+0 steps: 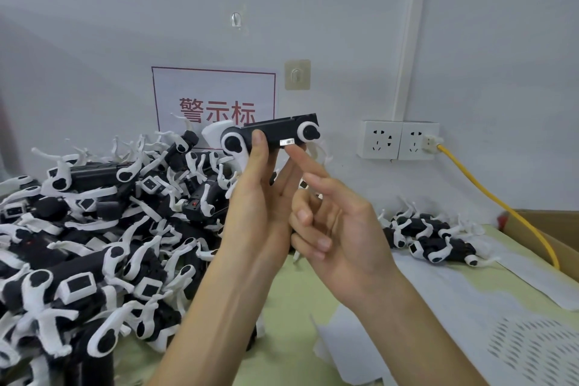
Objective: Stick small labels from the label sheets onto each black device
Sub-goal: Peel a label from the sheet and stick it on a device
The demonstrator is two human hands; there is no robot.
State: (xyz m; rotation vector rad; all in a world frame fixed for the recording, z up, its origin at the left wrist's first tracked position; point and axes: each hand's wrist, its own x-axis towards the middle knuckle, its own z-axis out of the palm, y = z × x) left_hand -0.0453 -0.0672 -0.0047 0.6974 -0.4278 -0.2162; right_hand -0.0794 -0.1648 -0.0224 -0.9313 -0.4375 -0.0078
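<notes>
Device (pixel 282 129) spans left-right, nearly level.

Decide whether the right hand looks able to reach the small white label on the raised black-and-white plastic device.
Probably yes. The right hand has its index fingertip just below the small white label on the black-and-white plastic device, and the left hand grips the device left of it, leaving the label uncovered.

L hand (pixel 257 197) grips black device (pixel 279 130); R hand (pixel 338 222) index at label (pixel 287 142).

Two hands (pixel 257 207) (pixel 341 229), one raised device (pixel 282 128) (one label (pixel 287 142) on it), two device heaps (pixel 94 229) (pixel 432 238), two sockets (pixel 380 139) (pixel 418 141)
</notes>
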